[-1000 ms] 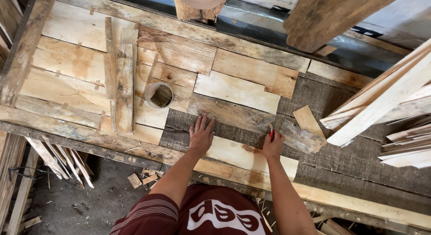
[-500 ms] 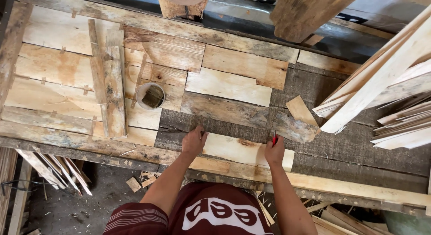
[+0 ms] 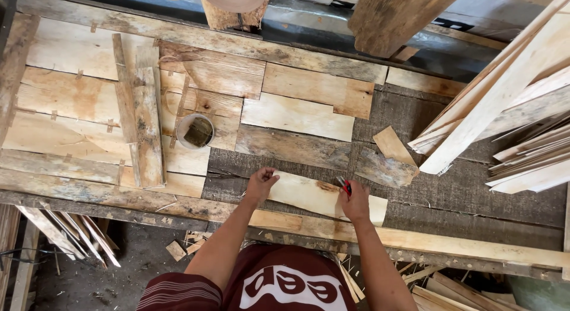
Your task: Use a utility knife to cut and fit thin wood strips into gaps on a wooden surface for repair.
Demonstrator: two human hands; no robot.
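A pale, thin sheet of wood veneer (image 3: 309,195) lies on the dark workbench (image 3: 475,192) right in front of me. My left hand (image 3: 260,184) grips the sheet's left end with curled fingers. My right hand (image 3: 354,201) rests on the sheet near its right end and holds a small red-handled tool (image 3: 344,185), whose tip touches the sheet's upper edge. More veneer pieces are laid edge to edge across the bench behind the sheet, a grey weathered one (image 3: 291,146) closest.
A small round tin (image 3: 196,131) stands on the veneer patchwork left of centre. Two narrow wood strips (image 3: 139,118) lie upright on the left. A stack of long pale slats (image 3: 504,109) leans at the right. Offcuts litter the floor (image 3: 119,263) below.
My left hand has gone from flat with spread fingers to curled on the sheet's left end. My right hand has stayed near the right end. The view has shifted slightly.
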